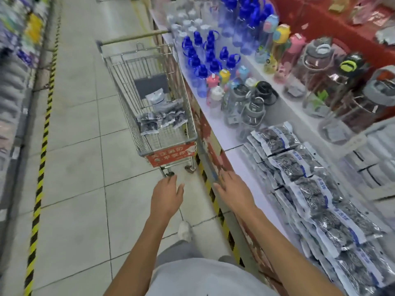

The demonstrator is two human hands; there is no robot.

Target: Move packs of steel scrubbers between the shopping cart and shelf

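Note:
A wire shopping cart (pixel 193 133) stands in the aisle against the shelf, with a few packs of steel scrubbers (pixel 159 120) lying in its basket. Many more scrubber packs (pixel 307 189) lie in rows on the white shelf (pixel 248 165) at the right. My left hand (pixel 167 194) hangs over the floor just short of the cart's near end, fingers straight and holding nothing. My right hand (pixel 232 188) reaches forward beside the shelf's front edge, fingers spread, also empty.
Water bottles with blue lids (pixel 205 58) and large clear jugs (pixel 320 67) fill the shelf beyond the scrubbers. A red sign (pixel 171 157) hangs on the cart's near end. Yellow-black tape (pixel 42 150) lines the tiled floor. Another shelf (pixel 12 82) runs along the left.

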